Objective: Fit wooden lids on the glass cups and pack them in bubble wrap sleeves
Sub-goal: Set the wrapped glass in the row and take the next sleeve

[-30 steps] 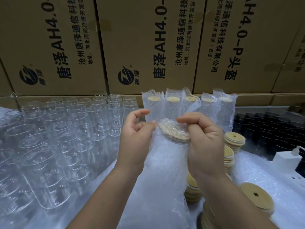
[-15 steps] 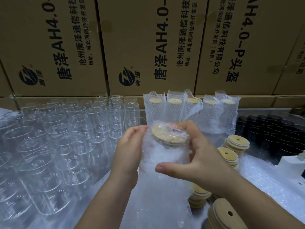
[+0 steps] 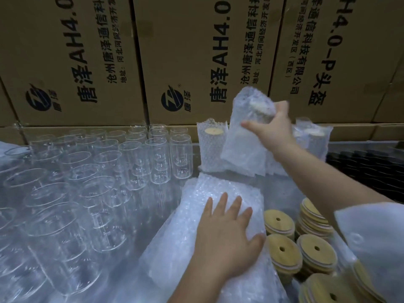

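Observation:
My right hand (image 3: 273, 125) grips a lidded glass cup packed in a bubble wrap sleeve (image 3: 244, 136), held tilted in the air at the back, just above the row of packed cups (image 3: 212, 147). My left hand (image 3: 227, 235) lies flat with spread fingers on the pile of empty bubble wrap sleeves (image 3: 196, 237) near me. Stacks of round wooden lids (image 3: 282, 252) with a centre hole stand to the right of that pile. Several bare glass cups (image 3: 140, 160) fill the left side.
A wall of printed cardboard boxes (image 3: 196, 62) closes off the back. Black items in rows (image 3: 367, 167) sit at the far right. A white sleeve (image 3: 376, 241) covers my right upper arm at the lower right.
My left hand let go of the packed cup and dropped onto the sleeve pile. My right hand carried the packed cup up and back toward the row of packed cups.

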